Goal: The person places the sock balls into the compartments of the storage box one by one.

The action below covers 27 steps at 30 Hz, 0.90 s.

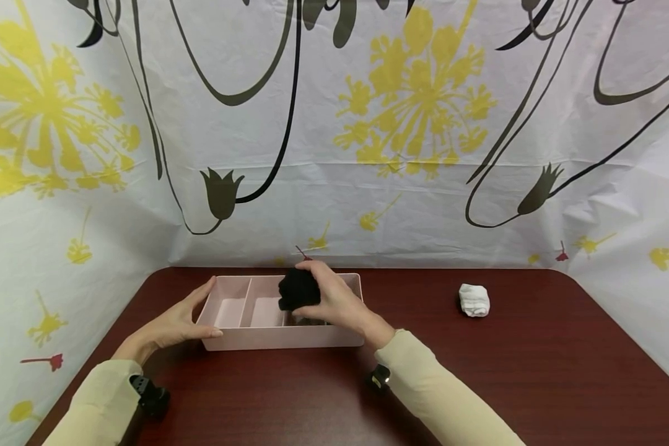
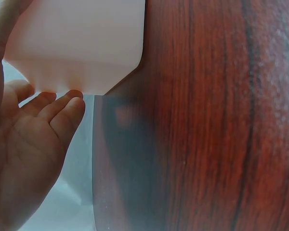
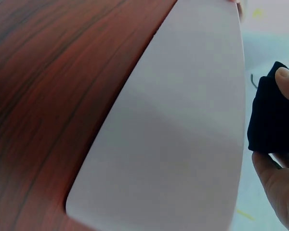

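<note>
A pale pink divided box point(image 1: 281, 339) lies lengthwise on the table. My left hand point(image 1: 170, 325) holds its left end, thumb over the front rim and fingers against the end wall. In the left wrist view, the fingertips point(image 2: 76, 98) touch that wall. My right hand point(image 1: 334, 297) grips a black rolled cloth bundle point(image 1: 299, 290), sock-like, above the box's right half. The right wrist view has the black bundle point(image 3: 274, 113) between thumb and fingers, beyond the box's front wall point(image 3: 168, 120). Something greyish shows low in the compartment under the right hand, mostly hidden.
A small white rolled cloth bundle point(image 1: 474, 300) lies on the dark red-brown wooden table point(image 1: 424, 291), well to the right of the box. Behind the table hangs a white sheet point(image 1: 323, 136) with a flower print. A divider point(image 1: 246, 301) separates the box's two left compartments.
</note>
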Available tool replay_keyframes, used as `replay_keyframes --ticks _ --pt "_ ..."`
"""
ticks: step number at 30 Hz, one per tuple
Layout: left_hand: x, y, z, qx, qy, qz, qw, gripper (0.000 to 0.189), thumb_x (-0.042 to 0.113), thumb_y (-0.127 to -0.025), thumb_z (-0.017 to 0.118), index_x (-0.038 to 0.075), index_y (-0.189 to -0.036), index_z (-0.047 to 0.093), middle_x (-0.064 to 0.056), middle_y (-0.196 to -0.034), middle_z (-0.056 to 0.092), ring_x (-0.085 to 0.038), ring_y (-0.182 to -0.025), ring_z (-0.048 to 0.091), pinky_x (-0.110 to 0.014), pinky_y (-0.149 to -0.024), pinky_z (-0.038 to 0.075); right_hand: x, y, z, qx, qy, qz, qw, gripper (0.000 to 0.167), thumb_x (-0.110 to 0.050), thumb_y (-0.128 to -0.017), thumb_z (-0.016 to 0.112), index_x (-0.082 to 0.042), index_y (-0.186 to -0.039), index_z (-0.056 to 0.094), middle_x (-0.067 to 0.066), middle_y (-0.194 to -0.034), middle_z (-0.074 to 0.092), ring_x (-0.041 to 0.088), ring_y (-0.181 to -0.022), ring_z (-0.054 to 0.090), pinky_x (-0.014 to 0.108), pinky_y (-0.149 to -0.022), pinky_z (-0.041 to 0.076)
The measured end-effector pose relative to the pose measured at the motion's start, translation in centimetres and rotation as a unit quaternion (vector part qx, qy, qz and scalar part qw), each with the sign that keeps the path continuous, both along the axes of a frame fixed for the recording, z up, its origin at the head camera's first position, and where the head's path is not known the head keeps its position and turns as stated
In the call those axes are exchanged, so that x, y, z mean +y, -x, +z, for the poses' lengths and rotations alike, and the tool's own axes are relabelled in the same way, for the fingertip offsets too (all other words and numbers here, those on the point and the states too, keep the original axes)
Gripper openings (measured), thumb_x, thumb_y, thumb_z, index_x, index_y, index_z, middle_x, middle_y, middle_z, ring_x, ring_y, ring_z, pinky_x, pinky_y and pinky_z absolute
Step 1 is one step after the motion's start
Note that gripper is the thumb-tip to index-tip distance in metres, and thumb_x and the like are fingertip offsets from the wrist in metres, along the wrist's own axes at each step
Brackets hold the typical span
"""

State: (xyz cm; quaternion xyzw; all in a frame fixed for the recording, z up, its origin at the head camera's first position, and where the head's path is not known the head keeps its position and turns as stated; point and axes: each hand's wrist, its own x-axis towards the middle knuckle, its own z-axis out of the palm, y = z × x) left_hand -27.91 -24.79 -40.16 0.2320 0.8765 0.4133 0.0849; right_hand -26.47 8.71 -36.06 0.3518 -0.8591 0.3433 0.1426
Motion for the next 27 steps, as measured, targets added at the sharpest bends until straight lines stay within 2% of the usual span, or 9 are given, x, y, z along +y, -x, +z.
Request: replay_keyframes --ticks 13,21,27 --pt "0.0 -0.1 -0.1 -0.001 0.0 0.004 1.0 0.109 0.022 -0.071 0.079 0.01 -0.152 0.007 -0.025 -0.154 0.007 -0.047 -0.137 0.009 -0.068 -0.102 0.016 -3.1 0.5 -0.6 -0.032 -0.026 0.003 0.9991 0.073 -0.018 -0.072 0.082 0.0 -0.132 0.045 0.014 -0.13 0.051 0.025 -0.121 0.048 0.039 -0.101 0.04" --pt "0.0 0.0 -0.1 0.004 0.0 0.002 1.0 0.109 0.023 -0.071 0.079 0.011 -0.153 0.007 -0.024 -0.155 0.007 -0.046 -0.138 0.009 -0.068 -0.102 0.017 -4.3 0.8 -1.1 -0.023 -0.044 -0.006 0.9988 0.072 -0.02 -0.07 0.083 -0.002 -0.129 0.046 0.013 -0.127 0.052 0.023 -0.119 0.049 0.035 -0.1 0.041" --pt "0.0 0.0 -0.2 0.008 0.0 -0.002 1.0 0.109 0.022 -0.072 0.079 0.011 -0.153 0.007 -0.023 -0.155 0.007 -0.046 -0.138 0.009 -0.068 -0.102 0.016 -5.0 0.8 -0.9 -0.02 -0.077 -0.011 0.9967 0.072 -0.022 -0.07 0.084 -0.003 -0.129 0.046 0.012 -0.126 0.053 0.022 -0.118 0.05 0.033 -0.1 0.041"
